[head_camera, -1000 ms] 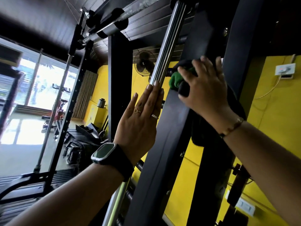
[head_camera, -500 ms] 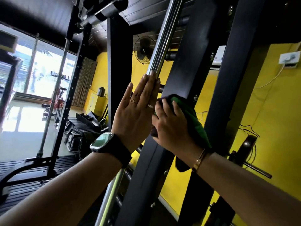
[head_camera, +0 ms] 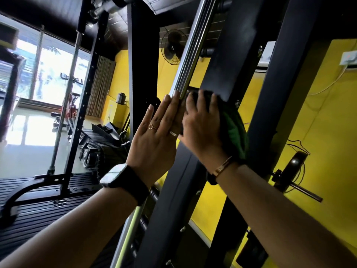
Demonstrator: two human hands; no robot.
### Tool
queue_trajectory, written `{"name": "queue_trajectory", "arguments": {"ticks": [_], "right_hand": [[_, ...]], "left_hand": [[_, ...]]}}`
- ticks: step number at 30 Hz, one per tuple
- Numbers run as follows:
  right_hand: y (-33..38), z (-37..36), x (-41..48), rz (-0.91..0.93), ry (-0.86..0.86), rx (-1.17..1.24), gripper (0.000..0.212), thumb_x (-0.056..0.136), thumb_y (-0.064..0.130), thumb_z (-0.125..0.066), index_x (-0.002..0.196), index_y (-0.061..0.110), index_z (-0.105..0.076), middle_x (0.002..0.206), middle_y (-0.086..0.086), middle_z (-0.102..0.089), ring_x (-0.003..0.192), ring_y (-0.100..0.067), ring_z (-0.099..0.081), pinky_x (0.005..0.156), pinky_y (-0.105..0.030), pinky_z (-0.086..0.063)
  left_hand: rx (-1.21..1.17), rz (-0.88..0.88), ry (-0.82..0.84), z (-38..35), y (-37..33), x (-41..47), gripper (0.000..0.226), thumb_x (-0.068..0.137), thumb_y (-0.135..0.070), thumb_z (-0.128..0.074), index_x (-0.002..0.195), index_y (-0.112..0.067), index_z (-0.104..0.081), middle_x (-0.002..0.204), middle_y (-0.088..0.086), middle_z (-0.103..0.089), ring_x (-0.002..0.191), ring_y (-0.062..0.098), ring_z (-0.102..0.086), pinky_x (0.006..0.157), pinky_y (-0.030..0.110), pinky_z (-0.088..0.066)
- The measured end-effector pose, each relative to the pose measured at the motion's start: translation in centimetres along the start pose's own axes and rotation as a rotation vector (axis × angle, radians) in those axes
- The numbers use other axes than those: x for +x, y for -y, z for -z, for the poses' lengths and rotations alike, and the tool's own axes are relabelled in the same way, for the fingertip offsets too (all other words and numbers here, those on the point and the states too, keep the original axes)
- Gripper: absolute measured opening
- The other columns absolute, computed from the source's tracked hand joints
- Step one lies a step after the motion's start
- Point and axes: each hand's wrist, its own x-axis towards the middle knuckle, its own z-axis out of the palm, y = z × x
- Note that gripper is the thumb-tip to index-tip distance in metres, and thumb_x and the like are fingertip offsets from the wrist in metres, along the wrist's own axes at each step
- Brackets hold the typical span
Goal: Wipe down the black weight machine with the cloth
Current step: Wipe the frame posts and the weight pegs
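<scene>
The black weight machine fills the middle of the view. Its slanted black upright (head_camera: 170, 209) runs beside a chrome guide rod (head_camera: 193, 45). My right hand (head_camera: 202, 128) holds a green cloth (head_camera: 235, 132) against this upright, with the fingers laid over the bunched top of the cloth. Part of the cloth spills out to the right of the palm. My left hand (head_camera: 154, 136) rests flat against the chrome rod, fingers straight and together, touching the side of my right hand. The right thumb is hidden.
A second black upright (head_camera: 270, 93) stands just right of the cloth. Behind it a weight plate on a peg (head_camera: 291, 171) hangs before the yellow wall. A black rack (head_camera: 77, 122) stands at left, a wall fan (head_camera: 172, 47) behind, and ribbed black flooring (head_camera: 38, 206) below.
My right hand came down with the cloth from high on the machine to the slanted upright beside my left hand, then slid slightly up. My left hand stayed flat on the rod.
</scene>
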Motion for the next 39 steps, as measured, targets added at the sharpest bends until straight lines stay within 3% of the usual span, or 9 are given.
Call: {"name": "queue_trajectory", "arguments": {"ticks": [4, 8, 12, 15, 23, 29, 33, 36, 39], "right_hand": [[5.7, -2.0, -6.1, 0.101, 0.089, 0.029, 0.069, 0.079, 0.054, -0.065, 0.132, 0.012, -0.058, 0.136, -0.011, -0.056, 0.132, -0.034, -0.046, 0.107, -0.054, -0.035], [6.8, -3.0, -10.5, 0.121, 0.080, 0.192, 0.056, 0.061, 0.043, -0.084, 0.111, 0.020, -0.073, 0.127, -0.009, -0.064, 0.124, -0.031, -0.054, 0.105, -0.049, -0.027], [3.1, -2.0, -10.0, -0.009, -0.040, 0.283, 0.082, 0.057, 0.048, -0.085, 0.132, 0.027, -0.058, 0.138, -0.007, -0.054, 0.134, -0.029, -0.039, 0.109, -0.054, -0.012], [0.9, -1.5, -6.9, -0.106, -0.079, 0.248, 0.083, 0.067, 0.052, -0.076, 0.140, 0.027, -0.048, 0.145, -0.009, -0.045, 0.140, -0.033, -0.027, 0.110, -0.061, -0.005], [7.6, -3.0, -8.3, -0.018, -0.017, 0.066, 0.081, 0.082, 0.046, -0.059, 0.142, 0.002, -0.028, 0.145, -0.019, -0.045, 0.136, -0.040, -0.038, 0.111, -0.060, -0.021], [13.0, -5.3, -17.7, 0.157, 0.047, 0.269, 0.049, 0.075, 0.036, -0.078, 0.121, 0.020, -0.067, 0.130, -0.008, -0.062, 0.128, -0.029, -0.051, 0.108, -0.051, -0.024], [10.1, -4.5, -19.1, 0.100, -0.005, 0.361, 0.067, 0.073, 0.031, -0.078, 0.135, 0.025, -0.055, 0.139, -0.006, -0.053, 0.135, -0.028, -0.037, 0.109, -0.058, -0.016], [8.0, -3.4, -16.4, 0.001, 0.018, 0.371, 0.084, 0.067, 0.038, -0.082, 0.142, 0.023, -0.048, 0.144, -0.007, -0.046, 0.139, -0.028, -0.029, 0.111, -0.060, -0.001], [8.2, -3.4, -13.6, -0.047, 0.030, 0.336, 0.077, 0.077, 0.042, -0.073, 0.145, 0.020, -0.044, 0.147, -0.011, -0.043, 0.140, -0.032, -0.027, 0.111, -0.062, 0.000]], "left_hand": [[-0.048, 0.001, -0.011, 0.0, 0.0, -0.9, 0.070, 0.090, -0.006, -0.058, 0.150, 0.000, -0.022, 0.157, 0.017, -0.021, 0.147, 0.028, -0.015, 0.117, 0.048, -0.025], [-0.088, 0.023, 0.000, 0.0, -0.1, -1.9, 0.068, 0.092, -0.009, -0.052, 0.150, 0.000, -0.018, 0.158, 0.018, -0.020, 0.148, 0.020, -0.002, 0.120, 0.043, -0.019], [-0.119, 0.039, 0.019, -0.2, -0.3, -3.0, 0.081, 0.087, -0.001, -0.064, 0.150, 0.000, -0.014, 0.158, 0.014, -0.014, 0.148, 0.024, -0.009, 0.121, 0.043, -0.017], [-0.130, 0.035, 0.017, -0.2, -0.3, -3.8, 0.079, 0.083, 0.003, -0.059, 0.150, -0.002, -0.016, 0.158, 0.015, -0.015, 0.147, 0.026, -0.013, 0.120, 0.046, -0.020], [-0.136, 0.040, 0.010, -0.3, -0.4, -6.4, 0.073, 0.088, -0.002, -0.059, 0.149, 0.000, -0.019, 0.156, 0.018, -0.021, 0.148, 0.023, -0.010, 0.120, 0.045, -0.021], [-0.102, 0.031, 0.044, -0.5, -0.6, -9.7, 0.056, 0.097, -0.013, -0.047, 0.147, 0.001, -0.023, 0.157, 0.016, -0.014, 0.150, 0.021, 0.001, 0.120, 0.042, -0.018], [-0.120, 0.018, 0.056, -0.8, -0.6, -12.5, 0.062, 0.095, -0.010, -0.045, 0.151, -0.002, -0.018, 0.162, 0.008, 0.001, 0.150, 0.023, -0.002, 0.121, 0.043, -0.018], [-0.142, 0.016, 0.059, -0.9, -0.6, -13.9, 0.069, 0.094, -0.010, -0.040, 0.155, -0.009, -0.009, 0.162, 0.011, -0.006, 0.150, 0.023, -0.005, 0.121, 0.042, -0.017], [-0.150, 0.030, 0.061, -1.1, -0.7, -15.1, 0.059, 0.101, -0.016, -0.033, 0.155, -0.012, -0.009, 0.154, 0.018, -0.021, 0.150, 0.023, -0.008, 0.121, 0.042, -0.019]]}}
